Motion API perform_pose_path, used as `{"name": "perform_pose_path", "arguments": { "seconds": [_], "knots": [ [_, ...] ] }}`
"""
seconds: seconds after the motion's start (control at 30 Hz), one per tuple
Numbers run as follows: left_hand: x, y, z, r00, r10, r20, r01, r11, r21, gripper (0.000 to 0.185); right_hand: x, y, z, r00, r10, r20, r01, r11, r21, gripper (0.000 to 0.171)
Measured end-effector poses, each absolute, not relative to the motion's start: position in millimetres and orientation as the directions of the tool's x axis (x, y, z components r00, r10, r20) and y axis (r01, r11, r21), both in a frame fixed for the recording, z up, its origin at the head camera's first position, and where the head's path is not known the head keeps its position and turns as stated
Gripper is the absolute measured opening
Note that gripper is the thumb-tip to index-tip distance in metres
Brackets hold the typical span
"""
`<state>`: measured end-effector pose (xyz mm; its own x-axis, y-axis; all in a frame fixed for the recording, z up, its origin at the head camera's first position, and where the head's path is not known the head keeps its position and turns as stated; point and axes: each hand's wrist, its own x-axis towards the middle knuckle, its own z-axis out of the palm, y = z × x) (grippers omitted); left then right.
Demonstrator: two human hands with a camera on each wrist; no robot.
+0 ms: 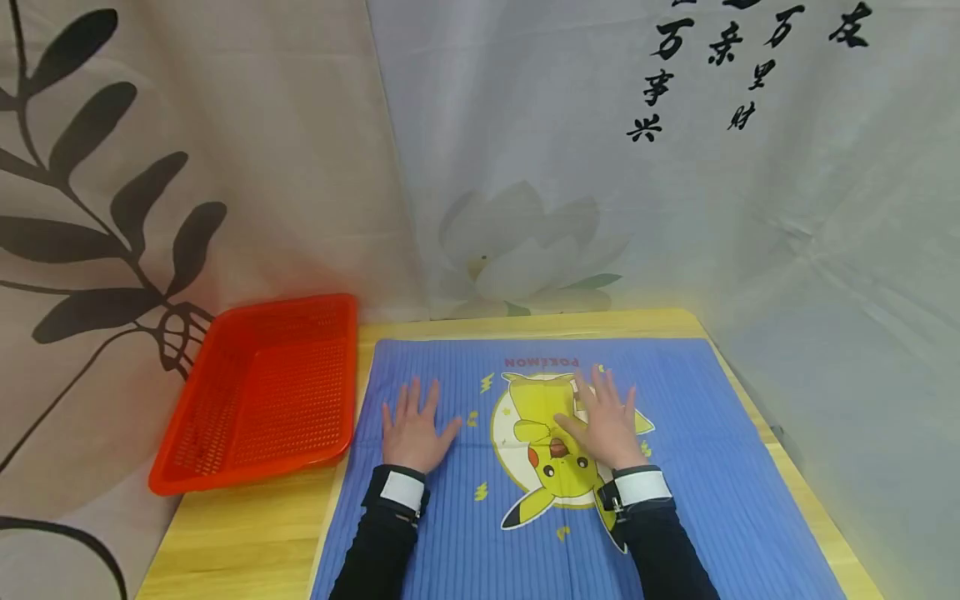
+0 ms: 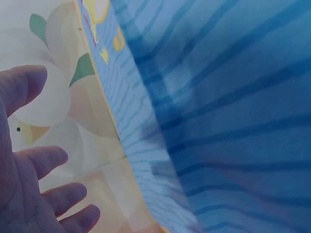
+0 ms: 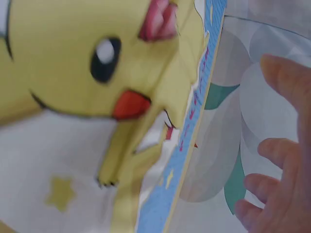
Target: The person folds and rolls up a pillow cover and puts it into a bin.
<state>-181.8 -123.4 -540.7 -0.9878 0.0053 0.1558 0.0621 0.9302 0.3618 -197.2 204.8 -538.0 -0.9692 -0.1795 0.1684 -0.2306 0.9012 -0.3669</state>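
A blue striped cloth (image 1: 450,550) printed with a yellow cartoon character lies spread over the wooden table, its print upside down in the head view. Over its left part is my left hand (image 1: 415,433), palm down with fingers spread and nothing held. My right hand (image 1: 606,423) is over the printed character (image 1: 540,400), fingers likewise spread and holding nothing. In the left wrist view the left hand (image 2: 29,170) shows straight fingers beside the cloth (image 2: 243,107). The right wrist view shows the right hand (image 3: 282,160) with fingers extended and the character's face (image 3: 63,58) close by.
A red plastic basket (image 1: 345,375) with mesh sides stands to the left, at the table's edge. Bare wood of the table (image 1: 247,542) shows in front of it. A pale curtain (image 1: 525,100) with plant prints and black lettering hangs behind and along the sides.
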Motion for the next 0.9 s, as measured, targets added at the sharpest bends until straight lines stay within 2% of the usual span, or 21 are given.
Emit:
{"name": "perform_pose_path", "arguments": {
  "seconds": [0.5,0.9],
  "knots": [
    [-222.2,-136.6,-531.9,-0.997,0.044,0.067,0.062,0.953,0.298,0.08,-234.2,246.4,-514.7,-0.978,-0.18,0.107,-0.207,0.904,-0.374,0.087],
    [-249.8,-143.3,-528.0,-1.0,0.021,0.006,0.022,0.963,0.27,0.079,-255.1,272.5,-498.7,-0.988,-0.153,0.036,-0.156,0.915,-0.373,0.09]
  ]
}}
